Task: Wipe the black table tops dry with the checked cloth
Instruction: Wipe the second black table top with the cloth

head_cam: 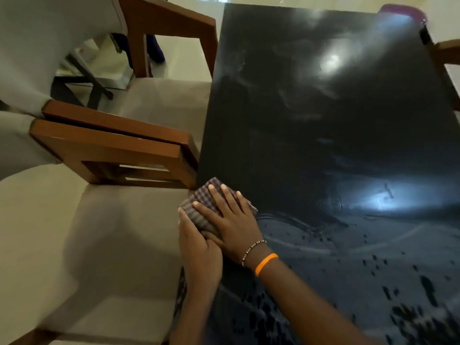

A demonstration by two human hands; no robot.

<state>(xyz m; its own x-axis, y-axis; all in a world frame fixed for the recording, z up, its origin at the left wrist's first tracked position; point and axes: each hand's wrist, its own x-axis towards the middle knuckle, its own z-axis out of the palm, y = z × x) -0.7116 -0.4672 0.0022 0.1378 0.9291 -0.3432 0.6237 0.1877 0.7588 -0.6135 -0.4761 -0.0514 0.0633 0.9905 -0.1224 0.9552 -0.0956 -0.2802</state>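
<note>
The black table top (323, 133) fills the right of the head view. Its far part is streaked and glossy; water drops (373, 265) speckle the near part. The folded checked cloth (199, 211) lies at the table's left edge. My right hand (231, 220), with an orange band and a bead bracelet at the wrist, presses flat on the cloth with fingers spread. My left hand (199, 247) rests against the cloth's left side at the table edge, fingers straight along it. Most of the cloth is hidden under my hands.
Two beige cushioned chairs with brown wooden arms (112, 143) stand close along the table's left side, the near seat (112, 245) right beside my hands. A purple object (400, 11) sits at the table's far right corner. Another wooden piece (448, 51) shows at the right edge.
</note>
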